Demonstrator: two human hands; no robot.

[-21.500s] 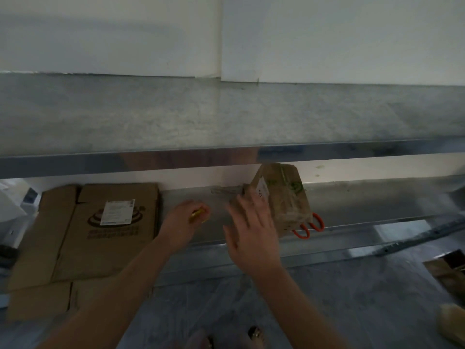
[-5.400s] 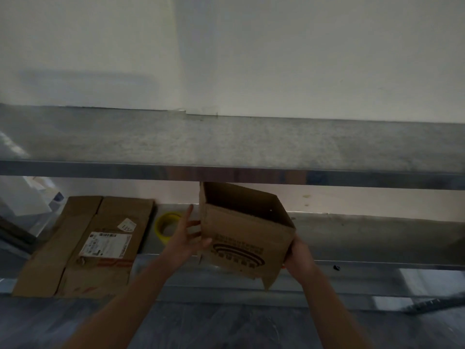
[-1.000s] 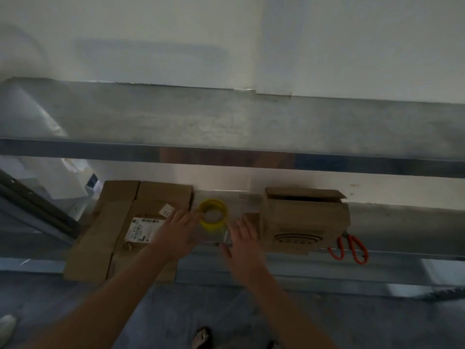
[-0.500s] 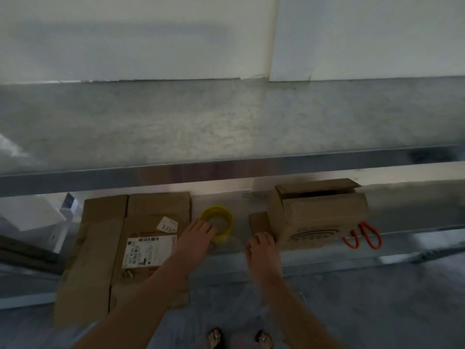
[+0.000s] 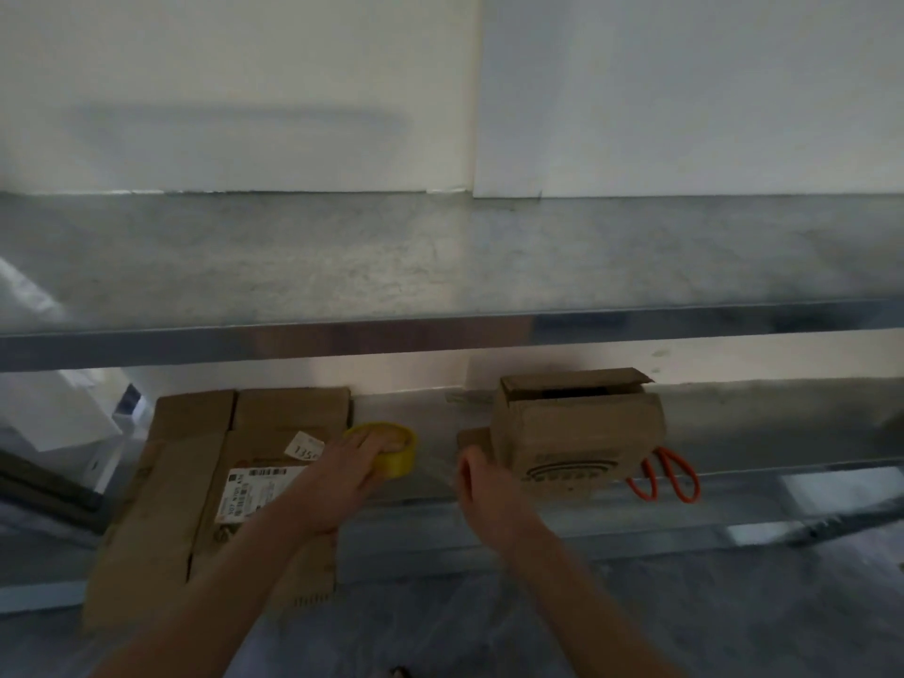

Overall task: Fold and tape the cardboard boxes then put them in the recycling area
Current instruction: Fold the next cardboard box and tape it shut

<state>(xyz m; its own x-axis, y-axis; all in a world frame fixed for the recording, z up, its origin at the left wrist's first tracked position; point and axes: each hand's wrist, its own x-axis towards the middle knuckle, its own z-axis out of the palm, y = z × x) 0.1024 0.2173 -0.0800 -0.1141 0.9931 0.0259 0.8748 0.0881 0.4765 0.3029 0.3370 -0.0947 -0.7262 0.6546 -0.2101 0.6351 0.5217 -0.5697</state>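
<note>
A small brown cardboard box (image 5: 577,433) stands on the lower metal shelf (image 5: 763,423), its top flaps partly folded and a side flap sticking out to the left. A yellow tape roll (image 5: 398,450) lies flat on the shelf to the left of the box. My left hand (image 5: 342,474) lies over the near side of the roll, fingers across its top and thumb at its outer wall. My right hand (image 5: 482,486) hovers just left of the box, below the side flap, fingers curled; it is blurred, and I cannot tell if it holds anything.
Flattened cardboard (image 5: 215,482) with a white label lies on the shelf at the left, overhanging the front edge. Orange-handled scissors (image 5: 665,474) rest right of the box. A grey upper shelf (image 5: 440,266) overhangs the work area. White items stand at far left.
My left hand has moved forward onto the tape roll. My right hand has shifted slightly toward the box and its fingers have curled.
</note>
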